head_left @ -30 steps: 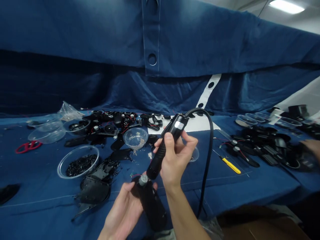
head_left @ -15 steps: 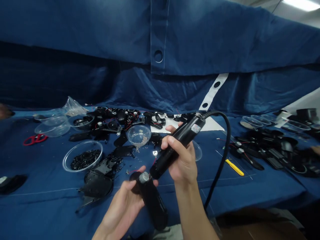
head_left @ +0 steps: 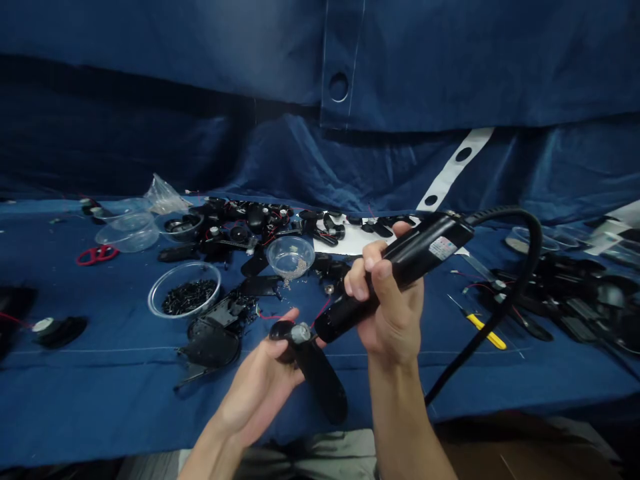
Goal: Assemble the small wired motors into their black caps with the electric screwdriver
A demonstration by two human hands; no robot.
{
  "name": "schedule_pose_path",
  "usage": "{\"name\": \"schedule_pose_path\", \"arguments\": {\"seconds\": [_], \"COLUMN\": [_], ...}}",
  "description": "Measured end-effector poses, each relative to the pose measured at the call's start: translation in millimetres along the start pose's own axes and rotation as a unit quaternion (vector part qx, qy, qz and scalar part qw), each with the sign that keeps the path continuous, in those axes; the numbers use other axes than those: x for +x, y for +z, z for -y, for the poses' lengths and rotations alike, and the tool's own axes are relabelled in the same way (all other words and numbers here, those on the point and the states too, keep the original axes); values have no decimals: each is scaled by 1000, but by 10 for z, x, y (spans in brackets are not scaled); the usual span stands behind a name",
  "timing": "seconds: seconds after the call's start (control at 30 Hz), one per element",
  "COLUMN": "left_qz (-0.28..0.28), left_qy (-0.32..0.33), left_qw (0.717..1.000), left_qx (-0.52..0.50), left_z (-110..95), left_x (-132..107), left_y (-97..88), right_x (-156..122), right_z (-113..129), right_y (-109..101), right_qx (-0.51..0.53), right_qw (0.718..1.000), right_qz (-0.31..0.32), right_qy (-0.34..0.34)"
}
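My right hand (head_left: 393,307) is wrapped round a black corded electric screwdriver (head_left: 420,257), whose cable (head_left: 527,260) loops off to the right. The tool tilts down to the left, its tip end close by a black plastic part (head_left: 323,383) with a round grey piece (head_left: 301,333) at its top. My left hand (head_left: 265,373) grips that part at its rounded end, thumb on top. A red wire (head_left: 323,310) and a small connector show just behind it. Whether the bit touches the part, I cannot tell.
A clear bowl of black screws (head_left: 185,293) and a smaller clear bowl of tiny screws (head_left: 291,259) stand behind my hands. Red scissors (head_left: 97,255) lie left, a yellow-handled screwdriver (head_left: 487,331) right. Black parts (head_left: 213,343) and a heap of black housings (head_left: 575,293) cover the blue cloth.
The view has shifted and tilted. The electric screwdriver now lies flatter, its cable end farther right. Both hands keep their grips, and the tool's tip end stays close to the black part.
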State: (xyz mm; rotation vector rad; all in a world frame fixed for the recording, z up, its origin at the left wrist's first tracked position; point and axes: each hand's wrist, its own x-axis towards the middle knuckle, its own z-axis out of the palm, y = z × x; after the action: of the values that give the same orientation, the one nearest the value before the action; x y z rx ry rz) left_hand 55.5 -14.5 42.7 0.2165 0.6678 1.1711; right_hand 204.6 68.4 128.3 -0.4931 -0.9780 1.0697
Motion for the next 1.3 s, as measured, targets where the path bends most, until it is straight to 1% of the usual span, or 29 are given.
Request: {"name": "schedule_pose_path", "arguments": {"seconds": [0.17,0.47,0.73,0.87,1.03,1.17,1.3], "left_qz": [8,6,2,-5,-8,-4,-1], "left_qy": [7,6,10,7,-8,-10,-5], "left_qw": [1000,1000,1000,1000,1000,1000,1000], "left_qx": [0,2,-4,-4,5,12,11], "left_z": [25,2,28,20,-23,-36,3], "left_x": [24,13,34,34,1,-20,1], "left_y": [-43,-21,-52,-41,4,26,-4], "right_x": [3,-6,1,-7,-4,15,42], "right_z": [-6,19,13,46,93,114,135], "right_y": [-9,-9,-20,-10,8,10,-1], "right_qx": [13,9,5,48,113,130,136], "right_qw": [1000,1000,1000,999,992,989,987], "right_qz": [-12,-14,-19,-14,-26,-34,-40], "right_qy": [-2,-11,-9,11,55,67,70]}}
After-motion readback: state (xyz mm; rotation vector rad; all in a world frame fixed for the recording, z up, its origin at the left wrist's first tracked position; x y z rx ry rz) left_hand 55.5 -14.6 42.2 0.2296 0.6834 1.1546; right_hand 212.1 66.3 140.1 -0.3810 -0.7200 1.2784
